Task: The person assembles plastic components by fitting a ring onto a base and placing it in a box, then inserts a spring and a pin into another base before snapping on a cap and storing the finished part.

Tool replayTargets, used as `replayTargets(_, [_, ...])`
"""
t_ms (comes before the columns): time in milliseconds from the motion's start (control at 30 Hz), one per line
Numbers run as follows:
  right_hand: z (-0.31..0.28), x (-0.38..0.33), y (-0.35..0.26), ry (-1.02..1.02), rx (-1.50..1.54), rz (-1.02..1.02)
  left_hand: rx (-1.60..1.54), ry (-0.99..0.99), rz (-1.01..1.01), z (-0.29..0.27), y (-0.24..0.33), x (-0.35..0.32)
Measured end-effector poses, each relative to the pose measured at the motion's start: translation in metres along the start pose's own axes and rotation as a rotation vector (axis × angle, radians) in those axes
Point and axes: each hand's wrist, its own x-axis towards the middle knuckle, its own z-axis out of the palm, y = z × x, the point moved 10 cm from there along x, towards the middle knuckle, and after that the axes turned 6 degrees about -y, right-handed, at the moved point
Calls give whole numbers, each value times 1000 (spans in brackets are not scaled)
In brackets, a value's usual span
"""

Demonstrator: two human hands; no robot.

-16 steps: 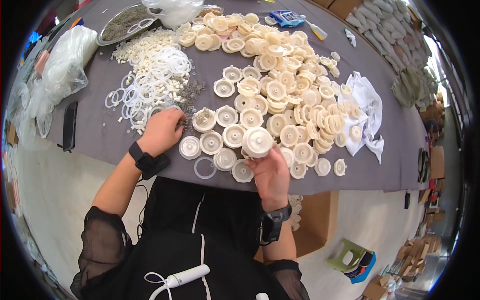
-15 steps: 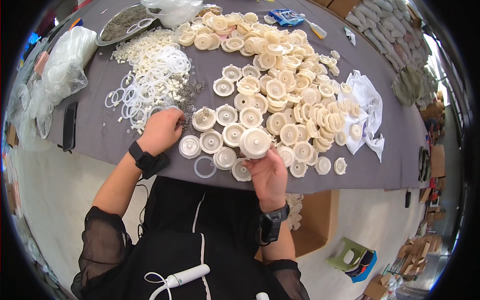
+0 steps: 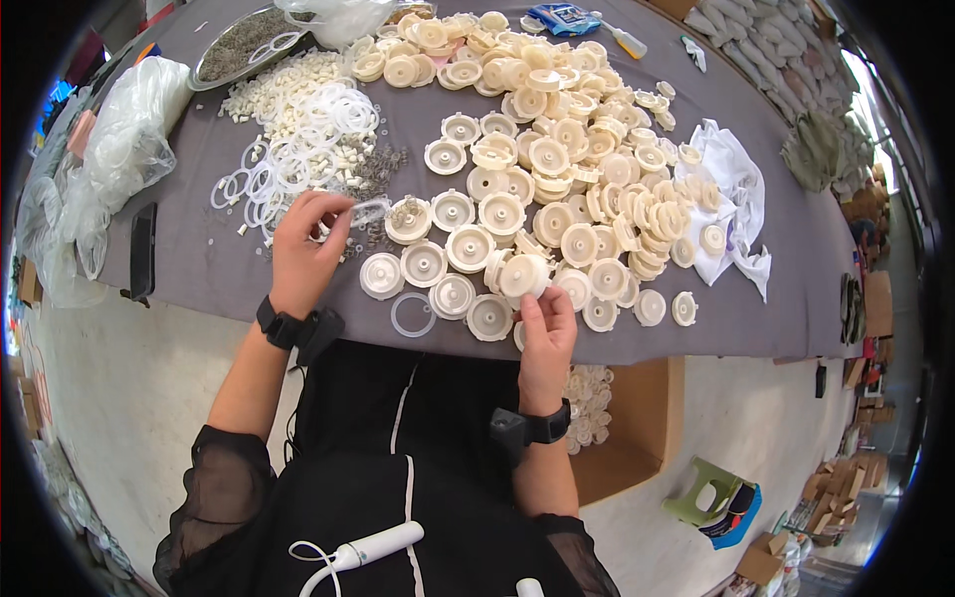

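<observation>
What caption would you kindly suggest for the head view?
Left hand pinching a translucent white plastic ring, right hand holding a round cream plastic cap near piled caps.

The bench carries a phone and plastic bag by its left edge. A blue packet lies toward the far edge.

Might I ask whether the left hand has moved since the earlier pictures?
Yes; the left hand has shifted slightly leftward, judged against the clear, round plastic ring lying alone on the grey tablecloth.
</observation>
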Motion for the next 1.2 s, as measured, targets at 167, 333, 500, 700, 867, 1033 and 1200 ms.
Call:
replayTargets(167, [7,-2,-10,46,-64,-48,-867,-166,-352,31,-14,-39])
replayTargets(333, [43,-17,31,-194,284,175,-1081,-452,-503,85,19,-70])
replayTargets(500, [21,-9,-13,-124,-166,-29,-999,-411,-481,82,20,-69])
replayTargets(700, [18,-8,-62,-22,-1123,-483,-933,-405,-509,79,7,-74])
replayTargets(867, [34,-33,-23,-204,-1335,-435,-922,-427,-532,85,6,-76])
replayTargets(1033, [16,-30,-39,-35,-1005,-428,-944,-447,-554,88,1,-80])
replayTargets(1200, [-3,-25,-11,-14,-351,-57,-1061,-468,-568,93,1,-83])
